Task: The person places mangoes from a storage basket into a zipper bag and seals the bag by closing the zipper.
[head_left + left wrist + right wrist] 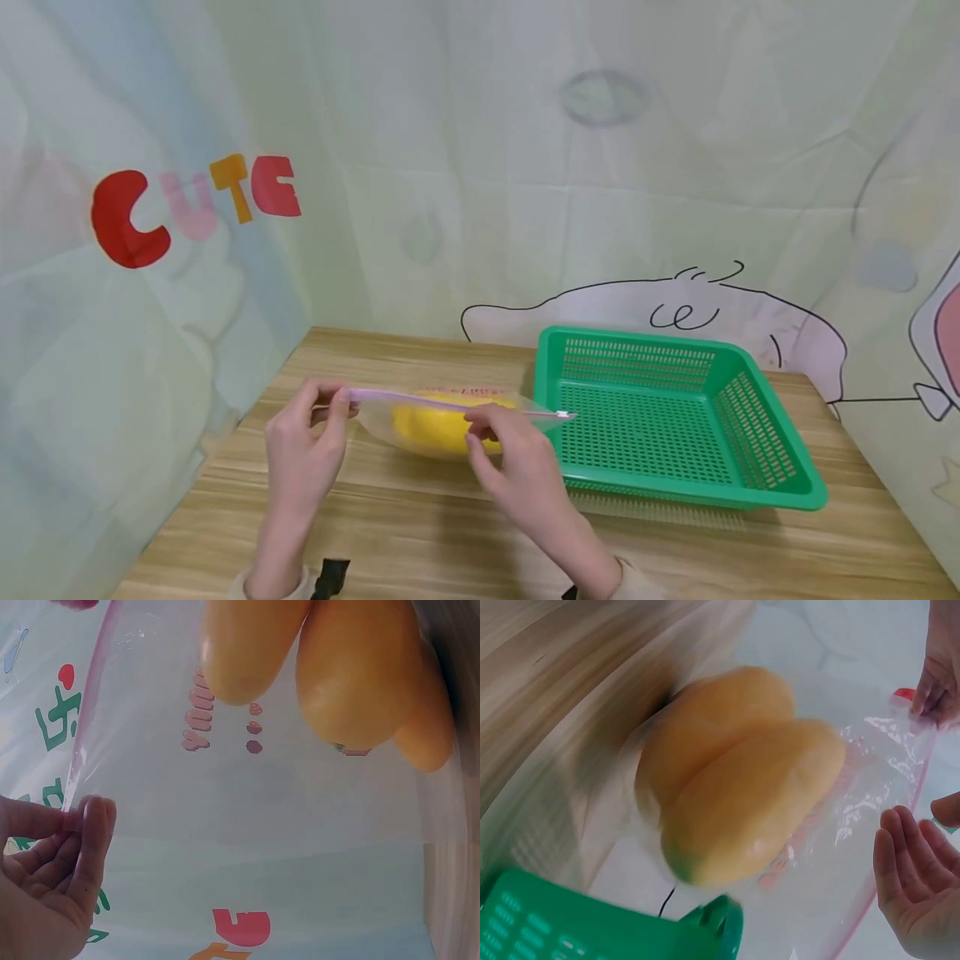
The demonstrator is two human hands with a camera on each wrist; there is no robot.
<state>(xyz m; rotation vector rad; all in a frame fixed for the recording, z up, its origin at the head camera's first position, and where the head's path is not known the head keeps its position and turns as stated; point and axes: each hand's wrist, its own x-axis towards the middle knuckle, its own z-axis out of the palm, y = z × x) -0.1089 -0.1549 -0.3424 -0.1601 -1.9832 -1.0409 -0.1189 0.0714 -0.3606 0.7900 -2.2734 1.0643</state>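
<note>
A clear zip bag (375, 423) with a pink zip strip (408, 401) holds several yellow mangoes (431, 427), one with a green tip in the right wrist view. My left hand (307, 442) pinches the bag's top left corner at the strip between thumb and fingers. Over the strip's right half is my right hand (521, 467), its fingers loosely bent and the thumb apart from them. A white slider (564, 414) sits at the strip's right end, beyond the right hand. Pink print shows through the plastic in the left wrist view.
A green perforated plastic basket (675, 492) stands on the wooden table (405, 533), right of the bag, whose right corner overlaps its rim in the head view. Printed cloth walls (420, 208) enclose the table at the back and sides.
</note>
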